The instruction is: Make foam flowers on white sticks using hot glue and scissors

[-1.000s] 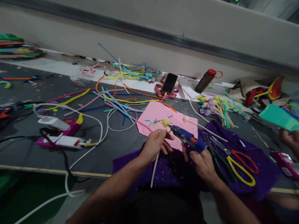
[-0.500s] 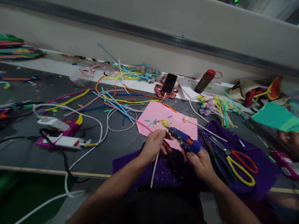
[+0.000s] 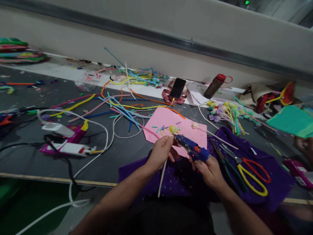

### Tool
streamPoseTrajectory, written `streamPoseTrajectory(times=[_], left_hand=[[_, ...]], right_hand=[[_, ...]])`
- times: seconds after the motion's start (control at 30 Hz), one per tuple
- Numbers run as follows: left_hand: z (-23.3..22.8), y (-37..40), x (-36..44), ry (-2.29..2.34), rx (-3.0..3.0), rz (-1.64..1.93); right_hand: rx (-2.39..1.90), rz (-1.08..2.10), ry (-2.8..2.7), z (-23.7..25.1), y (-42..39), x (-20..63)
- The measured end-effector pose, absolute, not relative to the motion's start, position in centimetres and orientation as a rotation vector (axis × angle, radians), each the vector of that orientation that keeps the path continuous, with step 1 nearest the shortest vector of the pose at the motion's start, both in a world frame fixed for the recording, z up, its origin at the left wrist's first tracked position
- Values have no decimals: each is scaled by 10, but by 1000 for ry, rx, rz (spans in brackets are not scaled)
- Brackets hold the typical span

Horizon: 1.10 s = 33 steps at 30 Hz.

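Low in the middle of the frame, the left hand (image 3: 160,152) is closed in a pinch on one white stick (image 3: 161,176) topped by a small yellow flower (image 3: 173,129); the stick hangs down past the wrist toward the lower edge. Just right of it, the right hand (image 3: 210,170) is wrapped shut around one blue glue gun (image 3: 192,148), whose nozzle points up-left and sits right at the yellow flower, beside the left hand's fingertips. A small red light glows on the gun's body.

Both hands work above one purple cloth (image 3: 264,169) spread across the lower right of the dark tabletop (image 3: 31,98). On the cloth, right of the glue gun, lie two pairs of scissors: one yellow-handled (image 3: 251,181) and one red-handled (image 3: 256,166), overlapping. One pink paper sheet (image 3: 168,122) lies just above the hands, scattered with short coloured snippets.

Upper centre, one phone (image 3: 177,88) rests face-up, and to its right one brown bottle with a red cap (image 3: 215,85) lies tilted. A loose heap of pipe cleaners (image 3: 122,106), too tangled to count, spreads left of the pink paper sheet. At mid-left, one white cable (image 3: 97,124) loops round. Another person's hand (image 3: 303,145) shows at the right edge, blurred. No writing can be read anywhere.
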<state>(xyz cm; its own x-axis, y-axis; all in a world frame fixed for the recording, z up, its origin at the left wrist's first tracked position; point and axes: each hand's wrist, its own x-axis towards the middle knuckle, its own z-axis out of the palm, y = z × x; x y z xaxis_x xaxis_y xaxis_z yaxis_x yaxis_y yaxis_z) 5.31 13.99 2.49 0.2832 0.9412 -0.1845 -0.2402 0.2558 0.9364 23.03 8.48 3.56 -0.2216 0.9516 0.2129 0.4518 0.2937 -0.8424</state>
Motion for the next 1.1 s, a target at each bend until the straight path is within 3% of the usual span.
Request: streamPoseTrajectory(times=[0.73,1.1], left_hand=[[25,138,51,930,981,958],[30,136,50,848,887,970]], right_hand=[[-1228,871,-1819,38,78,238],[-1384,-109,-2284,18,72,287]])
